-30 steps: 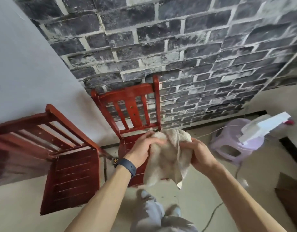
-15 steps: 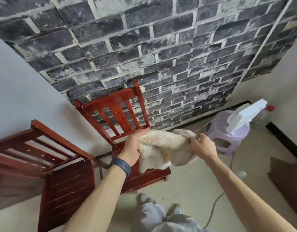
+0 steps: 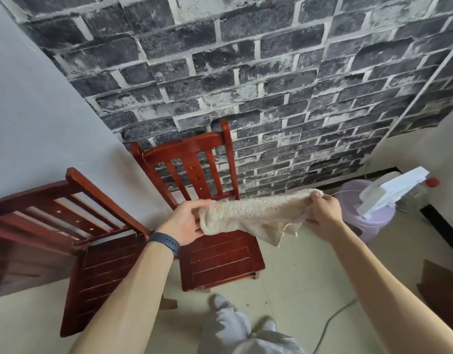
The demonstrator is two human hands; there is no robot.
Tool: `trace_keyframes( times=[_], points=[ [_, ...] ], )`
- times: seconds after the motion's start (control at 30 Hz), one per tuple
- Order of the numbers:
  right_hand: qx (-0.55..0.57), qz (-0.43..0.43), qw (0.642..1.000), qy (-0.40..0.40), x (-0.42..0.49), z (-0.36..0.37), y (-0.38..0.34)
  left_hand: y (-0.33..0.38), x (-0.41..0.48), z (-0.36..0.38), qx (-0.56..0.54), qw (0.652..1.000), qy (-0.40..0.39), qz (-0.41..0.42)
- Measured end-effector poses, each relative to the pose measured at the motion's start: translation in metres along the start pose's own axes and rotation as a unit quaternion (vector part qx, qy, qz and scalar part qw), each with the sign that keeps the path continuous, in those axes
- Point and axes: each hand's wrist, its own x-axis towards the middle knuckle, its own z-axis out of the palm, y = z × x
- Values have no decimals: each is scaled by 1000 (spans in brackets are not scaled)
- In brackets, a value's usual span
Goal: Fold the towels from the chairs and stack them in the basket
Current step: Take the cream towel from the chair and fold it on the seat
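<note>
A glossy red slatted wooden chair (image 3: 100,267) stands at the left. A matching second chair (image 3: 220,261) is just beside it, against the rough brick wall (image 3: 271,98). Above its plank seat a fluffy cream towel (image 3: 251,213) stretches between both hands. The left hand (image 3: 184,223) curls its fingers round one end, and the right hand (image 3: 322,215) pinches the other. A round lilac plastic stool (image 3: 373,226) stands rightmost.

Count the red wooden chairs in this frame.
2. One chair stands against the brick wall, behind the towel that the left hand and right hand hold; the other chair is to its left by the plain wall. Others may be off-frame.
</note>
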Motion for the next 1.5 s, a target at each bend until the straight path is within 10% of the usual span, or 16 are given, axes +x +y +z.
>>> trace_keyframes(
  times=[0.23,0.63,1.23,1.5],
  points=[
    [-133,-109,985,4,-10,21,-21,-35,3,-36,87,985,10,-149],
    [-145,-121,982,-20,5,39,-13,-4,6,-73,107,978,137,118],
    [-75,-165,976,-124,-15,54,-15,-6,0,-98,145,947,180,222],
    [-346,-252,894,-130,-28,49,60,-92,2,-124,446,821,298,197]
  ],
)
